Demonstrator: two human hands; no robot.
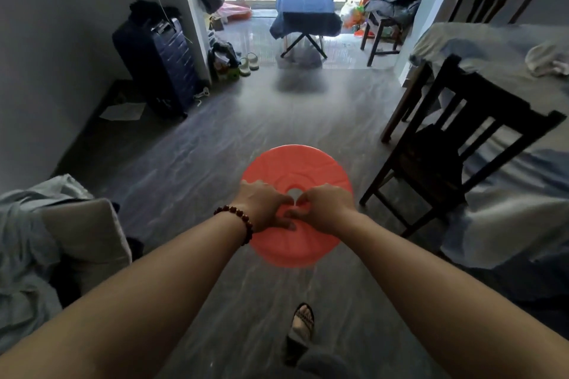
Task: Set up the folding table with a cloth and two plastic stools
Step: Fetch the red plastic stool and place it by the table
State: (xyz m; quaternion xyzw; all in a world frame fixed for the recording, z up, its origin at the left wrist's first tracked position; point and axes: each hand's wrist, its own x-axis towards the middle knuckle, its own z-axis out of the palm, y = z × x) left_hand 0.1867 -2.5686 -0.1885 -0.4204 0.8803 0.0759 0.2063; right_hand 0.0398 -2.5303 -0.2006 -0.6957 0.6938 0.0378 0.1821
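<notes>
**Desk:** What does the head view show up front?

**Photographer:** Two bare arms reach out over a grey floor (215, 138). Both hands meet at the middle of a round coral-red plastic stool (295, 160), seen from above.

**Desk:** And the fingers?

**Photographer:** The left hand (264, 206), with a dark bead bracelet (237, 220) on its wrist, and the right hand (328, 209) both curl their fingers into the hole at the seat's centre and grip it. The fingertips are hidden there.

**Desk:** Where is the stool?

**Photographer:** Straight ahead of the person, just left of a dark wooden chair (455, 144). Whether its legs touch the floor cannot be told.

**Desk:** The table?

**Photographer:** The folding table (303, 44) stands on crossed legs well across the room by the barred balcony door, with a blue cloth (304, 12) draped over it. A navy suitcase (160, 61) stands by the left wall.
</notes>
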